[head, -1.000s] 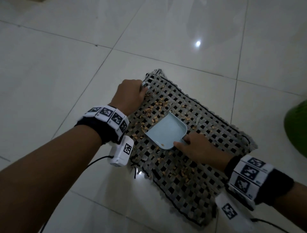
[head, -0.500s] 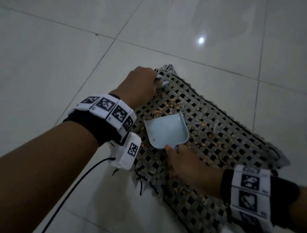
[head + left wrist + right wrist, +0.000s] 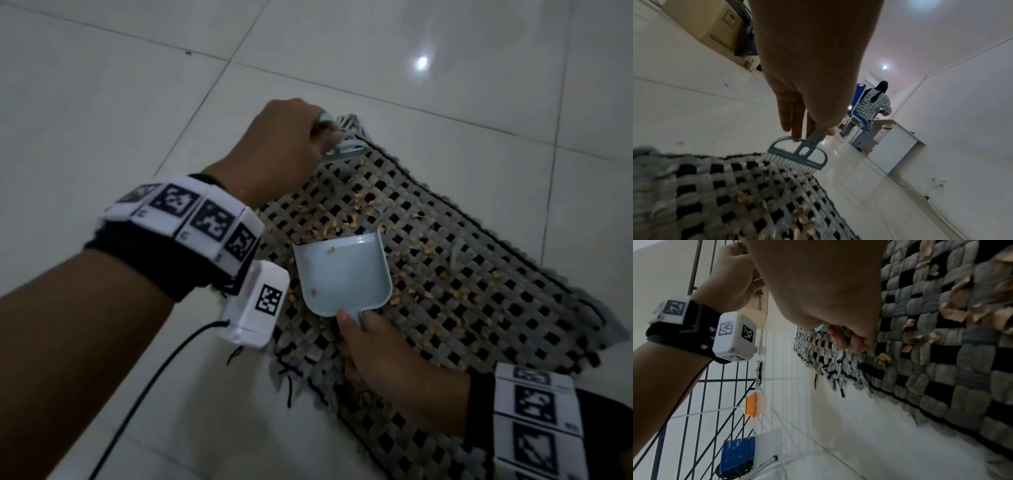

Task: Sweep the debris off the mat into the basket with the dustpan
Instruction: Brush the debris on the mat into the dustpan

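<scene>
Both hands have slid toward the mat's (image 3: 462,308) far corner since a second ago. Dustpan (image 3: 342,274) lies on the mat, its handle gripped by the right hand (image 3: 383,359), and holds only a few crumbs. Left hand (image 3: 284,147) clasps a small brush (image 3: 797,155) at the corner. Most debris (image 3: 342,219) still litters the weave, some piled at the pan's mouth. No basket is in view.

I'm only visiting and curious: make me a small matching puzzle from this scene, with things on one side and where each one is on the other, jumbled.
Things:
1. brush
2. dustpan
3. debris
4. mat

Places:
a. flat on the tiled floor
b. gripped by the left hand
c. scattered over the weave
d. held at its handle by the right hand

Pairs: 1-b, 2-d, 3-c, 4-a
</scene>
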